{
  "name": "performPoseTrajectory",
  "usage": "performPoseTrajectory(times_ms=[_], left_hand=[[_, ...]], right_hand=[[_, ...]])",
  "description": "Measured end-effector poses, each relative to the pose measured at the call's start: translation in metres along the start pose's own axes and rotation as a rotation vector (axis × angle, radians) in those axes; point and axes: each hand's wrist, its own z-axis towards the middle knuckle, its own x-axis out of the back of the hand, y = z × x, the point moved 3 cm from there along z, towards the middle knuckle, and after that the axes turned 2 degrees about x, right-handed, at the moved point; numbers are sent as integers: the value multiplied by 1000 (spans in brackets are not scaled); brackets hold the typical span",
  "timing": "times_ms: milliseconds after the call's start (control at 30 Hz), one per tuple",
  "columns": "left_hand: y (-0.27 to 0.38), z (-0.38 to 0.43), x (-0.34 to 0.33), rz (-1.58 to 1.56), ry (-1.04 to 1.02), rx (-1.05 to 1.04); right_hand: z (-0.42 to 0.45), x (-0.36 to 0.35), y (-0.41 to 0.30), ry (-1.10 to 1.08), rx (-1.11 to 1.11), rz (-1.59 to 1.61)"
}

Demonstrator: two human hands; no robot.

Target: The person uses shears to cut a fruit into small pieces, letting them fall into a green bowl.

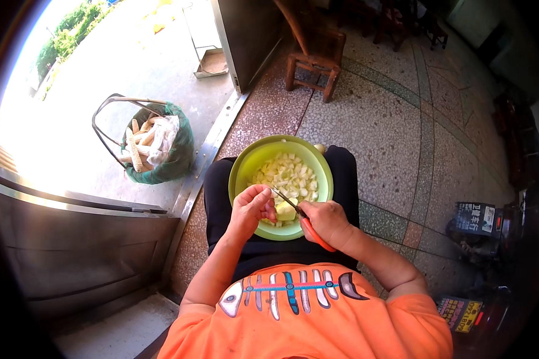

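Observation:
A pale green plastic bowl [247, 157] rests on my lap, between my thighs. Small cut chunks of a pale vegetable or fruit [292, 172] lie inside it. My right hand [330, 222] grips orange-handled scissors [315, 234], whose dark blades point left across the bowl. Near the blade tips is my left hand [254, 207], thumb and forefinger pinched together; whether something small is between them is too fine to see. Under the blades sits a larger pale yellow-green piece [286, 211], close to my left fingertips. My palm hides whether those fingers touch it.
Beyond the metal door sill [206, 155], a green-lined basket [173, 164] holds several corn cobs [134, 150] and a white plastic bag [165, 134]. A wooden chair [316, 63] stands ahead. Parked vehicles with a printed mudflap [475, 218] are at right; a metal door panel [85, 251] is at left.

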Motion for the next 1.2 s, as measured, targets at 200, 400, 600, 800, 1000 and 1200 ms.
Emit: performPoseTrajectory(times_ms=[200,400,600,800,1000,1200], left_hand=[[3,-3,-9,16,51,-9],[1,-6,-14,105,-16,-25],[1,-2,-7,172,25,-26],[-3,-2,-3,130,64,-36],[-3,-2,-4,-153,24,-4],[-13,-1,-7,-271,-77,32]], right_hand=[[-1,-3,4,-44,-79,19],[2,-5,-4,-50,-83,36],[-1,-8,-2,-61,-106,76],[2,-2,-4,-4,-99,32],[-1,-9,-5,9,-59,-21],[1,-8,-6,40,-36,-65]])
